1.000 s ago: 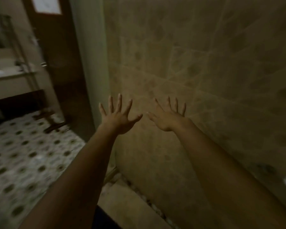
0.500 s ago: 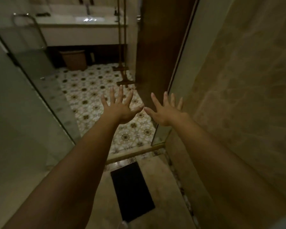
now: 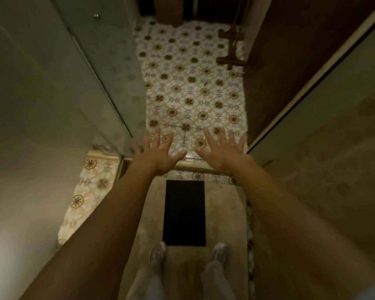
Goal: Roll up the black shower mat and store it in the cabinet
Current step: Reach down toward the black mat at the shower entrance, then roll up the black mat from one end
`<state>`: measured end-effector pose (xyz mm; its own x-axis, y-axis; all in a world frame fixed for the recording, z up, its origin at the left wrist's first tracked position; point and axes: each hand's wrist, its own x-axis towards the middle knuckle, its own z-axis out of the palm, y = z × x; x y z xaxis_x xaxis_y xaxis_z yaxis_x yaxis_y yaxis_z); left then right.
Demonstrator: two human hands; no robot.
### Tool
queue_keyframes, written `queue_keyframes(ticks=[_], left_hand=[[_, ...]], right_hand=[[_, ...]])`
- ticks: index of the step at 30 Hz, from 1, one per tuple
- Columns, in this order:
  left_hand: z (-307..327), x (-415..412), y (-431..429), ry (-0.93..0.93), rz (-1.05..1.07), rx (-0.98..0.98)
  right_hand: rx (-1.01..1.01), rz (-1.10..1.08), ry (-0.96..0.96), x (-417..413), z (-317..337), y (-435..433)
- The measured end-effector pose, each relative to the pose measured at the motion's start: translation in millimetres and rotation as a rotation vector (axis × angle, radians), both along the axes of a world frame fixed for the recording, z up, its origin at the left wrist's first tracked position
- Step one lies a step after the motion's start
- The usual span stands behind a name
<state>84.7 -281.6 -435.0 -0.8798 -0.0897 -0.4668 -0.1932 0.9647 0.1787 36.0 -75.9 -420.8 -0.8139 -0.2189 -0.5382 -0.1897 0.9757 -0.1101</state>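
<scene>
Standing at the near end of the mat [image 3: 184, 213], which lies flat on the shower floor [image 3: 223, 213], the person holds left hand [image 3: 158, 153] and right hand [image 3: 222, 151] spread and empty above it. Crouch, grip the near edge, roll tight and even.

Your legs [image 3: 152, 278] run off the bottom edge; the brown container [image 3: 168, 11] at top is cropped and indistinct.

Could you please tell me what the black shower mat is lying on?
The black shower mat lies flat and unrolled on the plain beige shower floor, just ahead of the person's shoes. The floor directly beneath it is covered, so nothing there can be seen.
</scene>
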Motion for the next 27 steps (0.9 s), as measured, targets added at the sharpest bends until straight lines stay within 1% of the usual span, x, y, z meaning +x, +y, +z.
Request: queue_keyframes(ticks=[2,4,7,9,11,12,16,18,21,24,27], left_hand=[[-30.4,4.3,3.4,-0.022,0.052,-0.005],[-66.4,9.6,7.1,-0.068,0.044,-0.022],[-144.4,17.9,3.3,-0.086,0.07,-0.011],[-210.6,13.6,-0.2,-0.13,0.087,0.002],[-287.3,12.2,-1.7,-0.212,0.079,0.015],[-322.4,12.3,-3.3,-0.224,0.067,0.017],[-497.4,12.6,-13.3,-0.26,-0.045,-0.004],[-576.6,14.9,-20.1,-0.243,-0.089,-0.029],[-675.8,8.4,-27.8,-0.23,-0.158,-0.042],[-747.6,-10.2,-36.7,-0.202,-0.186,-0.043],[-794.5,-44.1,-47.6,-0.172,-0.166,-0.001]], right_hand=[[0.004,0.026,-0.04,-6.3,-38.7,6.7],[0.014,0.053,-0.118,-4.8,-81.6,11.1],[0.023,0.069,-0.176,3.2,-163.5,12.5],[0.03,0.032,-0.223,9.7,-230.7,14.9],[0.036,0.003,-0.329,24.6,-309.0,18.6],[0.045,-0.004,-0.349,31.8,-345.1,22.6],[0.137,-0.023,-0.392,43.7,-515.9,24.2],[0.169,-0.028,-0.361,37.9,-593.6,19.5],[0.099,-0.017,-0.312,15.9,-693.5,15.8],[0.018,0.016,-0.191,-14.5,-765.4,15.2],[-0.058,0.077,-0.022,-51.5,-807.9,18.3]])
